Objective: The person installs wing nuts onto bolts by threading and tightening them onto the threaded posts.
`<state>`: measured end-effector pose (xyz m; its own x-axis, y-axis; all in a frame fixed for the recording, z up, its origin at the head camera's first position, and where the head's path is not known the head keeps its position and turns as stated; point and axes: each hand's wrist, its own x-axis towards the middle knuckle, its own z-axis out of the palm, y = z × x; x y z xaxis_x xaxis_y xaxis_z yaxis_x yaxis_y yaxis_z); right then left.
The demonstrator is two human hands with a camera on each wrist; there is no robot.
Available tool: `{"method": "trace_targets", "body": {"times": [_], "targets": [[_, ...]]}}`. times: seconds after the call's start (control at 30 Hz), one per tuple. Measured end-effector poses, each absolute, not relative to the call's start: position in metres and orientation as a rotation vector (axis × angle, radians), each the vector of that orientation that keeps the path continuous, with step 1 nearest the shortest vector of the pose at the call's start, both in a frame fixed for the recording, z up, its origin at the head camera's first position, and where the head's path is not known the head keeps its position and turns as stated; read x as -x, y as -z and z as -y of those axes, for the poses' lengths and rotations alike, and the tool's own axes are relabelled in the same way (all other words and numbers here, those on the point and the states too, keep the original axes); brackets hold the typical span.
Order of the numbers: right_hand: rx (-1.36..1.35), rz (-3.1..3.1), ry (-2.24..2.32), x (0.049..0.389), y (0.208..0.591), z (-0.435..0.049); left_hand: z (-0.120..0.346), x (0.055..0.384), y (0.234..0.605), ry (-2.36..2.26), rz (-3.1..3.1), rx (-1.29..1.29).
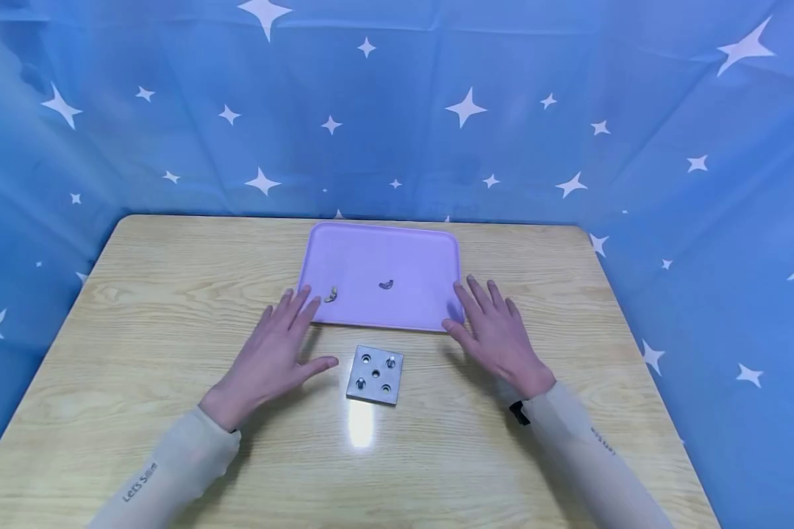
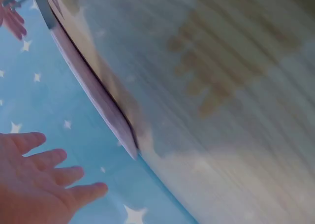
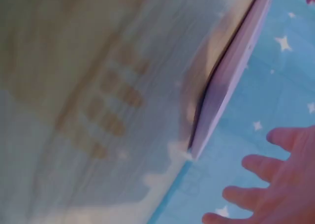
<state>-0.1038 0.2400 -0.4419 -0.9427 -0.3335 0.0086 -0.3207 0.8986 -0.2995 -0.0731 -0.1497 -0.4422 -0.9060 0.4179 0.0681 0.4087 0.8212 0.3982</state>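
Observation:
In the head view my left hand (image 1: 271,360) is held over the table with its fingers spread, fingertips at the near left corner of a purple tray (image 1: 423,294). My right hand (image 1: 499,342) spreads its fingers by the tray's near right corner. Neither hand holds anything. Between them lies a square metal plate (image 1: 378,391) with several round holes, two of them with small metal pins or screws standing up. Two small, curved metallic pieces lie in the tray, one piece (image 1: 331,295) near the left fingertips, the other piece (image 1: 387,284) around the middle.
The wooden table (image 1: 503,455) reaches back to a blue curtain (image 1: 397,147) with white stars, which also hangs along both sides. The tray stands at the table's far edge. A bright light reflection shows just in front of the metal plate.

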Motion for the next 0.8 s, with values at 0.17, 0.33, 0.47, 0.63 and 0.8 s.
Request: {"method": "trace_targets", "body": {"times": [0.17,0.33,0.47,0.63,0.8], "targets": [[0.632,-3.004,0.457,0.091,0.444,-0.225,0.135,0.067,0.443,-0.696,-2.973,-0.822],[0.752,-2.978,0.466,0.078,0.447,-0.210,0.125,0.064,0.444,-0.693,-2.925,-0.911],[0.896,-2.967,0.438,0.071,0.448,-0.199,0.120,0.065,0.448,-0.654,-2.886,-0.991],[1.040,-2.900,0.385,0.065,0.449,-0.184,0.117,0.067,0.451,-0.619,-2.836,-1.039],[1.085,-2.817,0.342,0.059,0.452,-0.171,0.113,0.067,0.453,-0.583,-2.783,-1.046]]}}
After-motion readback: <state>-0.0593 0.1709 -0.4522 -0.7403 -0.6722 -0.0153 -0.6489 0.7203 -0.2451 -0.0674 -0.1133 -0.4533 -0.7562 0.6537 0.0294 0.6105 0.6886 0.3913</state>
